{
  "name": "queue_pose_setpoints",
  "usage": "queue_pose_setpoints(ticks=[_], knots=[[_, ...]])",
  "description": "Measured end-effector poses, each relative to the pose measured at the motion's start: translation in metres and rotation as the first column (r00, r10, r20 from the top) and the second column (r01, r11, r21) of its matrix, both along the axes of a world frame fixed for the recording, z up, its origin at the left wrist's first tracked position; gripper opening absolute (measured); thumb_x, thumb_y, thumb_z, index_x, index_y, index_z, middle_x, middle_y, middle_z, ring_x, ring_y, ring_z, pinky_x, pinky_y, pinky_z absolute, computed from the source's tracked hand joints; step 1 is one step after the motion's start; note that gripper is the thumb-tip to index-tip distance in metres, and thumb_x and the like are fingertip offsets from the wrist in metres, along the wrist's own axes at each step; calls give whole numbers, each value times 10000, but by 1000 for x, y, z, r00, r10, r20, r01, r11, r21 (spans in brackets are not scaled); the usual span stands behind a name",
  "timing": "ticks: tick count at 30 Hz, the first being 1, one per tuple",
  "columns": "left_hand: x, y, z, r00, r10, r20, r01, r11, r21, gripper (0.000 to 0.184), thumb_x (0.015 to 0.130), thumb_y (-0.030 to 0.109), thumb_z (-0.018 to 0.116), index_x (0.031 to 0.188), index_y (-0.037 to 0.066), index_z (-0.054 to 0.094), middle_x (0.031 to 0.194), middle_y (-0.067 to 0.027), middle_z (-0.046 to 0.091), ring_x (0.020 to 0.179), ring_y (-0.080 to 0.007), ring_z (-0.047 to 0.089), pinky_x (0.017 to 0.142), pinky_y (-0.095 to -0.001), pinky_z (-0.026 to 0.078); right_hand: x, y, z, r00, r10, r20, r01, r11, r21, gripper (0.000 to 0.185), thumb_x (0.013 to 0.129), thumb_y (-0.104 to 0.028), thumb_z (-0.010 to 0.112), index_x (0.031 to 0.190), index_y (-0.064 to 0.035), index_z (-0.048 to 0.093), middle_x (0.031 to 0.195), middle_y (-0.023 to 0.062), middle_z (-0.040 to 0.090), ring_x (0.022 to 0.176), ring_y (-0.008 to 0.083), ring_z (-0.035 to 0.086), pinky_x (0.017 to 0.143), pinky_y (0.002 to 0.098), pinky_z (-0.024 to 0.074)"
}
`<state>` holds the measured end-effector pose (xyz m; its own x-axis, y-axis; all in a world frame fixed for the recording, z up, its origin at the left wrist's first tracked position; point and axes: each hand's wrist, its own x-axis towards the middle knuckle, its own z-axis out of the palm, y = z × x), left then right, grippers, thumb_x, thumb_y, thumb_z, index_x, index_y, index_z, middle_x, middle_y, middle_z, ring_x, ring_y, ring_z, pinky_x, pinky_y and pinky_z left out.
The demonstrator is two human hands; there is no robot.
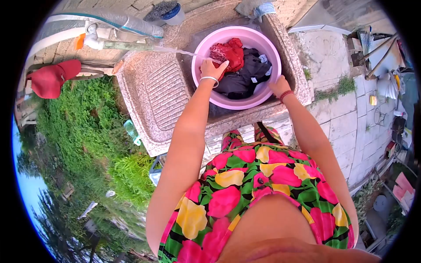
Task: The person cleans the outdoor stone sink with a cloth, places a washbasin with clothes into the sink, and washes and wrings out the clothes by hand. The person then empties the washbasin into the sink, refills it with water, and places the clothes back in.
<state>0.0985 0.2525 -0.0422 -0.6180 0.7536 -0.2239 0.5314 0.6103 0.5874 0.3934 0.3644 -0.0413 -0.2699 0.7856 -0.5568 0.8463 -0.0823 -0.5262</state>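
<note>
A pink plastic tub (275, 57) sits in the basin of a stone sink. Inside it lie a bright red garment (232, 55) and dark clothing (246, 72) with small white tags. My left hand (212, 70), a bangle at its wrist, rests on the red garment with thumb and fingers apart; some fingertips are hidden. Water from a hose (131, 46) falls into the tub just beside this hand. At the tub's right side, my right hand (279, 86) is closed around the rim; a red beaded bracelet circles that wrist.
The speckled sink (129, 87) has a ribbed washboard (163, 94) left of the tub. A tap (92, 37) feeds the hose. Behind stands a blue-and-white bucket (174, 15). A red cap (55, 79) hangs at left above green plants (87, 127). Paving (337, 114) lies at right.
</note>
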Motion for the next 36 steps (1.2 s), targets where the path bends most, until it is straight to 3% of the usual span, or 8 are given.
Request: queue_pose_setpoints(ticks=[5, 8, 10, 13, 16, 24, 34, 36], knots=[[37, 45, 3, 982, 175, -76, -188, 957, -219, 996, 635, 592, 708, 1340, -29, 375, 1298, -274, 483, 1186, -382, 506, 981, -416, 419, 6, -1, -3, 999, 36, -30, -36, 999, -12, 604, 718, -245, 689, 1093, 150, 427, 1015, 345, 593, 1005, 427, 595, 889, 423, 481], [33, 64, -4, 992, 53, 111, -17, 953, -302, 935, 683, 478, 671, 1391, -22, 321, 1242, -298, 521, 1144, -422, 526, 980, -416, 424, 11, -1, -7, 998, 42, -47, -43, 999, -12, 595, 720, -234, 680, 1087, 156, 422, 1014, 349, 591, 1000, 432, 595, 892, 425, 478], [47, 60, -9, 989, -98, 112, 116, 979, -166, 787, 701, 372, 617, 1340, -33, 400, 1092, -303, 592, 1046, -391, 585, 927, -407, 454, 11, -1, -6, 999, 35, -38, -35, 999, -14, 586, 723, -226, 673, 1087, 157, 420, 1017, 349, 590, 1002, 432, 595, 898, 424, 475], [76, 47, 12, 873, -465, 143, 486, 854, -187, 716, 707, 373, 605, 1312, 16, 464, 1041, -276, 616, 976, -398, 602, 870, -434, 472, 11, 0, -16, 999, 25, -26, -26, 999, -19, 573, 727, -220, 667, 1083, 156, 422, 1018, 345, 593, 994, 428, 600, 898, 419, 478], [111, 30, 35, 735, -649, 197, 676, 678, -288, 634, 716, 356, 599, 1282, 81, 516, 1015, -249, 631, 952, -378, 617, 843, -438, 481, 4, 0, -7, 999, 25, -28, -26, 999, -42, 531, 727, -193, 668, 1050, 151, 426, 970, 319, 612, 851, 384, 651, 734, 401, 541], [131, -13, -1, 879, -461, 126, 474, 872, -118, 523, 776, 313, 621, 1218, 49, 527, 1165, -201, 580, 1060, -346, 577, 909, -422, 462, -11, -7, 12, 999, 51, -19, -52, 996, -71, 447, 745, -156, 657, 1016, 120, 433, 779, 227, 641, 560, 246, 656, 470, 358, 534], [97, -92, 31, 848, -520, 105, 496, 847, 191, 469, 804, 239, 646, 1163, -44, 546, 1179, -230, 565, 1103, -356, 543, 966, -377, 433, -15, -4, 6, 991, 57, 118, -42, 991, -126, 514, 793, -235, 634, 1140, 73, 414, 863, 183, 654, 588, 213, 663, 437, 321, 524], [94, -112, 35, 879, -473, 65, 444, 860, 253, 409, 801, 217, 654, 1122, -21, 566, 1128, -215, 589, 1049, -353, 569, 911, -380, 462, -14, -5, 6, 990, 67, 122, -70, 997, 22, 619, 742, -218, 675, 1206, 62, 376, 975, 226, 621, 779, 305, 657, 642, 387, 548]])
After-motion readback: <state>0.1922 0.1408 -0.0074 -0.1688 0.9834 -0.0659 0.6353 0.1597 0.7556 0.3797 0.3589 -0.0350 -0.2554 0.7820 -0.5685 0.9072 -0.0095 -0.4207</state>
